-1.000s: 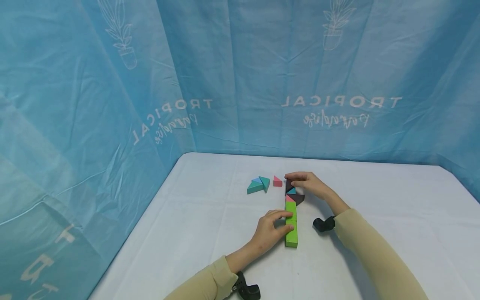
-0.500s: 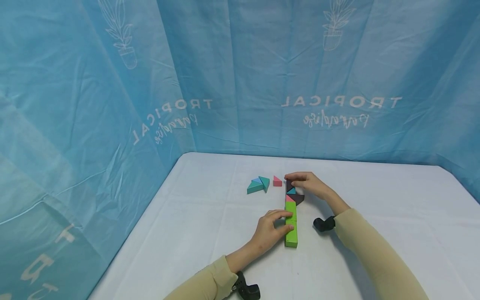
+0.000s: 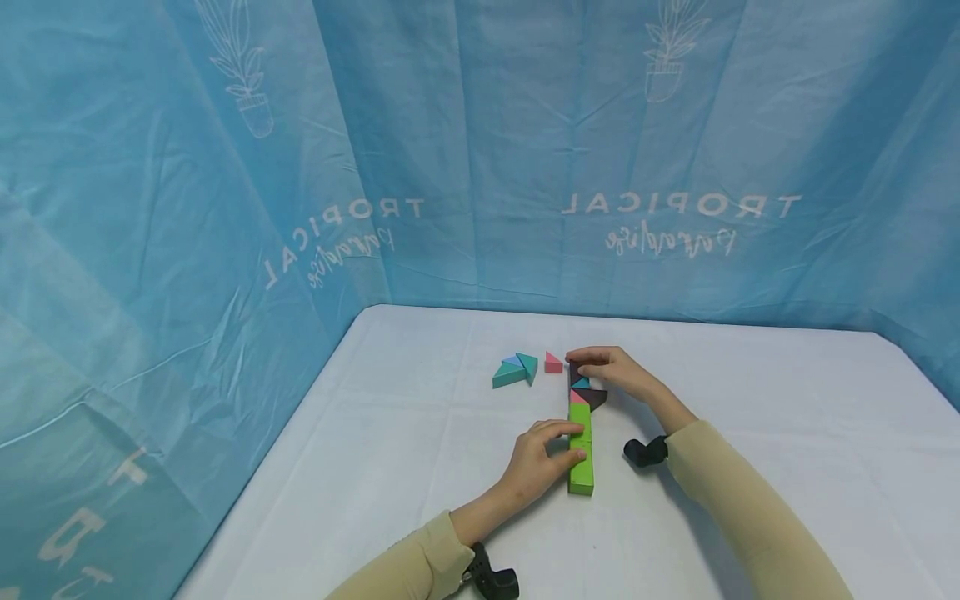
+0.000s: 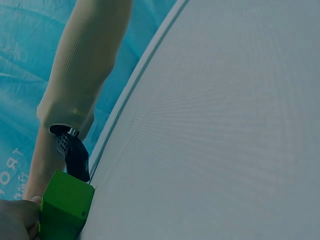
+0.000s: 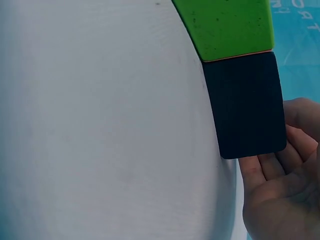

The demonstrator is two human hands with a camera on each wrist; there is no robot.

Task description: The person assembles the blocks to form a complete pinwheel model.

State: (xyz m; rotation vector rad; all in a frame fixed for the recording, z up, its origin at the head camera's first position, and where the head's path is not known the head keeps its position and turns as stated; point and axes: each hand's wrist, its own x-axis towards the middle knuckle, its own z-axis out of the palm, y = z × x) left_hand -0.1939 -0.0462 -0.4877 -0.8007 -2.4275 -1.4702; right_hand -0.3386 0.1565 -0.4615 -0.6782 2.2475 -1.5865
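Note:
In the head view, a row of coloured blocks runs away from the person. Its near part is green blocks (image 3: 581,475), where the left hand (image 3: 528,467) lays its extended thumb and index finger on top. Beyond these come a pink triangle block (image 3: 577,397), a dark block (image 3: 595,398) pointing right and a teal triangle block (image 3: 581,383). At the far end the right hand (image 3: 618,371) holds another dark block (image 3: 574,372) between thumb and index finger. The right wrist view shows a dark block (image 5: 245,105) against a green block (image 5: 230,27), with fingers beside and behind it.
Left of the row's far end lie a small pink block (image 3: 553,363) and a cluster of teal and blue triangle blocks (image 3: 510,375). A white cloth (image 3: 390,433) covers the table. Blue printed curtains (image 3: 495,150) hang behind and to the left.

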